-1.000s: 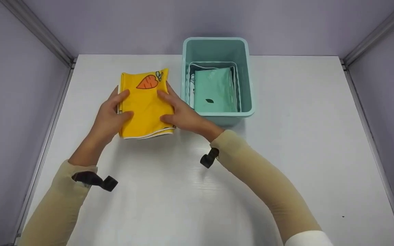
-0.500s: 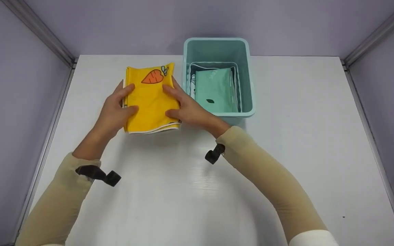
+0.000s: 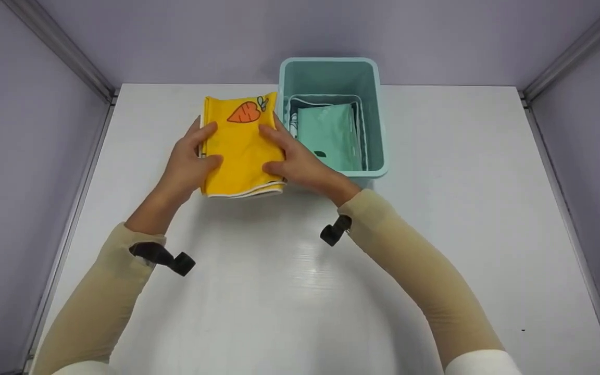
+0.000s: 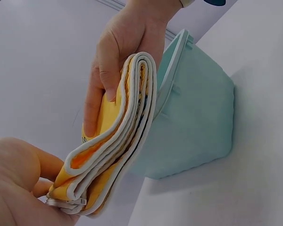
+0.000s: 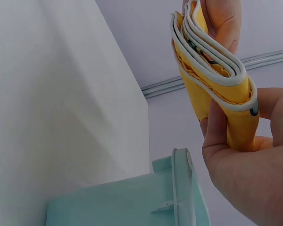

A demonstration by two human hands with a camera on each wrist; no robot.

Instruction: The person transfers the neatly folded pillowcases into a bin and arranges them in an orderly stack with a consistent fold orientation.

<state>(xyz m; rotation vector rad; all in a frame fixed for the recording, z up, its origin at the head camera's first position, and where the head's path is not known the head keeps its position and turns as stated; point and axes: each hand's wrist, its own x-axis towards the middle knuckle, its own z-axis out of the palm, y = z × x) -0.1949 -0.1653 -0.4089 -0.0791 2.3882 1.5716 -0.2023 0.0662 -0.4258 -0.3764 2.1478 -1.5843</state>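
A folded yellow cushion cover (image 3: 240, 151) with white piping and a carrot print is held up above the table, left of a teal bin (image 3: 329, 78). My left hand (image 3: 188, 159) grips its left side, thumb on the front face. On the opposite side, my right hand (image 3: 302, 159) pinches the edge, overlapping the bin's near left corner in the head view. Several layers of the folded cover (image 4: 120, 136) show end-on in the left wrist view. Inside the bin lies a folded mint-green cloth (image 3: 328, 133) with a leaf print, over a dark cloth edged in white.
The bin stands at the back of a white table (image 3: 456, 208), close to the grey rear wall (image 3: 201, 41). Side walls rise on the left and right. A tiny dark speck (image 3: 523, 329) lies on the table's right front.
Both hands have carried the yellow cushion cover to the right and slightly away from me, nearer the bin. The grip is the same, and the bin has stayed put.
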